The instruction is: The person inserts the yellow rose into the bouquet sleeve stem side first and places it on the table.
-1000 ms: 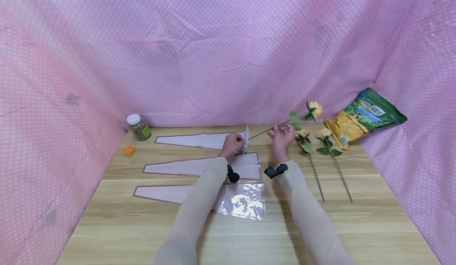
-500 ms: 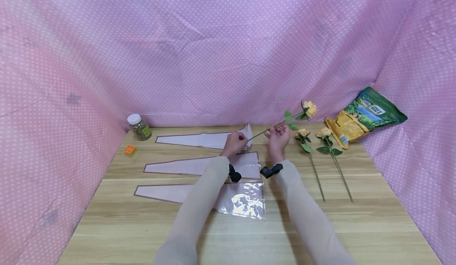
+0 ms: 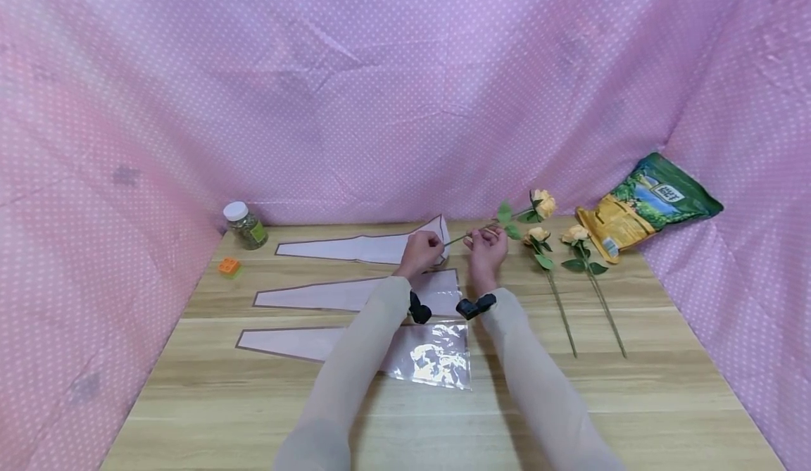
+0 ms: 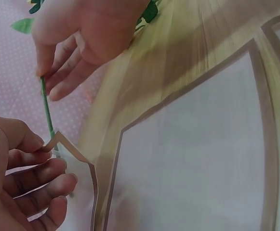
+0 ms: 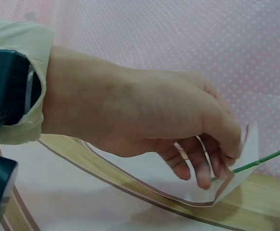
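a pale wood-grain table (image 3: 443, 425) fills the lower part of the scene, walled on the far, left and right sides by a creased pink cloth (image 3: 405, 91) with white dots, a few greyish smudges marking its left part. three long tapering wrappers (image 3: 437, 292) with brown borders lie on the wood one behind another, narrow ends left, the nearest catching bright glare. at the far one's raised right mouth, the left hand (image 3: 421, 253) pinches the rim between thumb and forefinger, its other fingers loosely bent. just to the right, the right hand (image 3: 488, 249) pinches the green stem of a yellow rose (image 3: 543, 204) between thumb and fingertips; the bloom points right and far, and the stem's lower end enters the wrapper's mouth. two more yellow roses (image 3: 595, 269) lie on the right, blooms far, stems reaching near. beyond them, a green and yellow bag (image 3: 652, 207) leans against the cloth in the far right corner. at the far left stand a white-lidded jar (image 3: 247, 228) and, nearer, an orange block (image 3: 229, 267) with some green beneath.
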Demonstrator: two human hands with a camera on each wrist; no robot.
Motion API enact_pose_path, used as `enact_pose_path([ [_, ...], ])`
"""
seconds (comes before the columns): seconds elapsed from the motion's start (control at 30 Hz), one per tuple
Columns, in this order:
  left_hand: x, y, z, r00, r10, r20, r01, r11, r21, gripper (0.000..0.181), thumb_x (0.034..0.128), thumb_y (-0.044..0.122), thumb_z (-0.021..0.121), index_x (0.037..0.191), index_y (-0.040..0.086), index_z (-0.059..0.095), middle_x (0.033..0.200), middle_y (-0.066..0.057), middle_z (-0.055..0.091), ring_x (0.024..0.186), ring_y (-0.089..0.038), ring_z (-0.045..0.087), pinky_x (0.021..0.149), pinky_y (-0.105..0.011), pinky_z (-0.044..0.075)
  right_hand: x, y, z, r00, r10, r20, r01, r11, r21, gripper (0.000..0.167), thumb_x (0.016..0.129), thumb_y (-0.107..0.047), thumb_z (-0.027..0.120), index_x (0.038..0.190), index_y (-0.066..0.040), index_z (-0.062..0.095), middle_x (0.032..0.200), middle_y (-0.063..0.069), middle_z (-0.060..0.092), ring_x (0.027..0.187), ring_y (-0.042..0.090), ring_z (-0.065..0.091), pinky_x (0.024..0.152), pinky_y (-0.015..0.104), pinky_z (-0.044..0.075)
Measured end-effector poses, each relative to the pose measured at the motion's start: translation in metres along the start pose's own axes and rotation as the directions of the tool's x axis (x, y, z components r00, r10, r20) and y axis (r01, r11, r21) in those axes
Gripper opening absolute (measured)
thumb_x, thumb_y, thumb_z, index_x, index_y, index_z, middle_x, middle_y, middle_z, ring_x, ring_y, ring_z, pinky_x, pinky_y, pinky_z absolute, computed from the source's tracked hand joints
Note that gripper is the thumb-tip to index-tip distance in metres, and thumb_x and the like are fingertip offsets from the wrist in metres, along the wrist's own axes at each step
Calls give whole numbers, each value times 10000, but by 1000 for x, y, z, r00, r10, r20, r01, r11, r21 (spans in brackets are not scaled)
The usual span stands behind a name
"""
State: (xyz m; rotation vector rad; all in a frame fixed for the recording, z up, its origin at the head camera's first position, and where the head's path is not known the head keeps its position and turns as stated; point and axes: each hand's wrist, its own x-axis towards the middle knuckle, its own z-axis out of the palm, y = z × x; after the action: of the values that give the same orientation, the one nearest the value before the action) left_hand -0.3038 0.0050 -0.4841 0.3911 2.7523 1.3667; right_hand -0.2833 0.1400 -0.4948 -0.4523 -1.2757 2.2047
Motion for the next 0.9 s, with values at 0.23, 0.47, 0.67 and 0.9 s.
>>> enact_pose_path([
  [0.23, 1, 1, 3, 1000, 10, 4, -10, 1000, -13, 140, 920, 106, 613, 832, 51, 707, 771, -47, 661, 677, -116, 531, 601, -195, 405, -3, 7, 4, 999, 29, 19, -29, 1000, -9, 279, 893, 130, 605, 1006, -91, 476, 963, 184, 640, 802, 217, 704, 671, 267, 601],
  [0.47, 2, 3, 3, 1000, 24, 0, -24, 999, -33, 145, 934, 124, 607, 852, 61, 708, 775, -51, 658, 685, -133, 548, 589, -202, 413, -8, 14, 8, 999, 32, 23, -31, 998, -47, 264, 879, 120, 633, 966, -98, 511, 831, 60, 662, 781, 179, 707, 689, 284, 597],
  [0.67, 2, 2, 3, 999, 53, -9, -53, 998, -37, 144, 921, 107, 604, 846, 47, 712, 774, -59, 663, 690, -134, 543, 599, -201, 407, -10, 17, 7, 998, 24, 57, -19, 996, -85, 170, 904, 83, 633, 954, -57, 551, 876, 200, 713, 721, 82, 704, 652, 237, 591],
  [0.9, 2, 2, 2, 999, 41, -11, -42, 999, -34, 149, 921, 110, 600, 852, 52, 718, 788, -60, 671, 700, -135, 552, 610, -204, 418, -12, 13, 2, 994, 46, 102, -37, 995, -94, 221, 1023, -134, 539, 1096, 73, 564, 1120, 381, 657, 752, 87, 724, 779, 350, 613],
])
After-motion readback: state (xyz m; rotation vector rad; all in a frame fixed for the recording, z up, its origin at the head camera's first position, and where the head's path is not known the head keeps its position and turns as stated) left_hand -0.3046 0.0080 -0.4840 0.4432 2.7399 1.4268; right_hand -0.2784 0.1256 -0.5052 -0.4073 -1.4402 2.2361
